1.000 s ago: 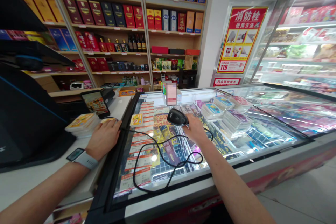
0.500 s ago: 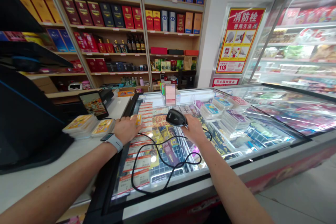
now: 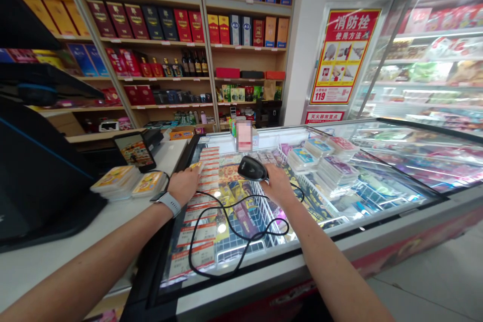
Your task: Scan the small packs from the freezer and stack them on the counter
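Note:
My right hand is wrapped round the handle of a black barcode scanner, held above the glass freezer top. Its black cable loops over the glass. My left hand, with a watch on the wrist, holds a small yellow-and-clear pack by its fingers, over the left edge of the freezer. Beneath and beside it runs a column of price labels. Two stacks of yellow-labelled packs, a taller one and a lower one, sit on the white counter to the left.
Blue, red and purple-labelled packs are stacked on the freezer glass at right. A phone leans behind the yellow stacks. A black checkout machine stands at far left. Shelves of boxes line the back wall.
My left hand has shifted slightly left, and the pack in it is now tilted and shows less of its face. My right hand and the scanner have barely moved.

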The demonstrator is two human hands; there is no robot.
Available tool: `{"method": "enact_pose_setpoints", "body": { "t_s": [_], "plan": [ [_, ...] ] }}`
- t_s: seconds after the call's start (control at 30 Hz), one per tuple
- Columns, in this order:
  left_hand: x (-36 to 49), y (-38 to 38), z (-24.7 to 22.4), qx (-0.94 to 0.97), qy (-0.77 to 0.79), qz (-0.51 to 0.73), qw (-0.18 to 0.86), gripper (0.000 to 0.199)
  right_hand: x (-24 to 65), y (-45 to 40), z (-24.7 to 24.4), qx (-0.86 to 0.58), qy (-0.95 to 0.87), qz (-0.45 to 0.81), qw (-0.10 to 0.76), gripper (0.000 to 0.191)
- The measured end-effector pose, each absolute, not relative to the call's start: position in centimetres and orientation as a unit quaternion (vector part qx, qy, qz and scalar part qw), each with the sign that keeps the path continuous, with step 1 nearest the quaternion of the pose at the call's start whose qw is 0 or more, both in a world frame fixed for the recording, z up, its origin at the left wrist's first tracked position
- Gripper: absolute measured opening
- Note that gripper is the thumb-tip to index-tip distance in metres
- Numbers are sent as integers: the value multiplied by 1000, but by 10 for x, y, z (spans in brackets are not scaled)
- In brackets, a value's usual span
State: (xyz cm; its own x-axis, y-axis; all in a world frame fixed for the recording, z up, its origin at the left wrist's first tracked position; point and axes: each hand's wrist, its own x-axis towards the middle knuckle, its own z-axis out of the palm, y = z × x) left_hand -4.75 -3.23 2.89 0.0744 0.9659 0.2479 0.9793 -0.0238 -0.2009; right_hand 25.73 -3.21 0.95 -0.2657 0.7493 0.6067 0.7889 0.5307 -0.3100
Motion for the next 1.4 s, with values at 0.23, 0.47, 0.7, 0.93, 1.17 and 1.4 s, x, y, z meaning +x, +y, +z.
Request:
{"method": "enact_pose_setpoints", "body": {
  "t_s": [0.23,0.47,0.7,0.93,1.17,1.4],
  "plan": [
    [-50,-32,34,-731,-661,-26,166,40,257,-32,9,-488,-796,-29,358,24],
    [-73,-50,54,-702,-683,-58,195,41,257,-31,8,-488,-794,-32,362,26],
    [-113,-103,69,-647,-711,11,276,42,257,-33,10,-493,-794,-36,354,25],
    [-106,-109,58,-623,-732,61,269,45,256,-33,10,-490,-799,-32,348,24],
    [-108,-98,54,-638,-731,63,233,43,256,-34,10,-494,-796,-36,346,23],
    [-97,-93,56,-675,-678,14,291,38,255,-35,12,-503,-795,-42,337,23]
  ]
}}
